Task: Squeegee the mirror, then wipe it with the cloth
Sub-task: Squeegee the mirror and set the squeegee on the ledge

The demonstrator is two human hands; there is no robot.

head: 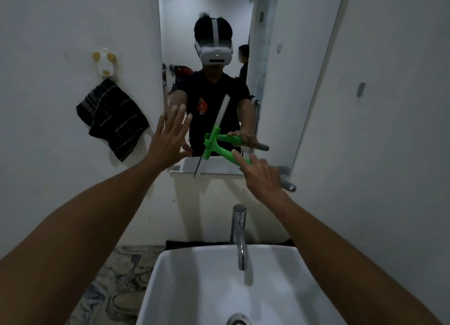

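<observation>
Right hand [264, 178] grips green squeegee [220, 152], blade against mirror [272, 81] lower edge; left hand [168, 139] fingers spread wide.

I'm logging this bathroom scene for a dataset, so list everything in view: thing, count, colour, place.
mirror: 1, unframed, on the wall above the sink
squeegee: 1, green handle with grey end, blade against the lower mirror
striped cloth: 1, dark with pale stripes, hanging on the wall left of the mirror
wall hook: 1, white and yellow, above the cloth
metal hook: 1, grey, wall at right
faucet: 1, chrome, behind the basin
sink: 1, white, bottom centre
countertop: 1, marbled grey, left of the sink
left hand: 1, open, fingers spread at the mirror's left edge
right hand: 1, gripping the squeegee handle
</observation>
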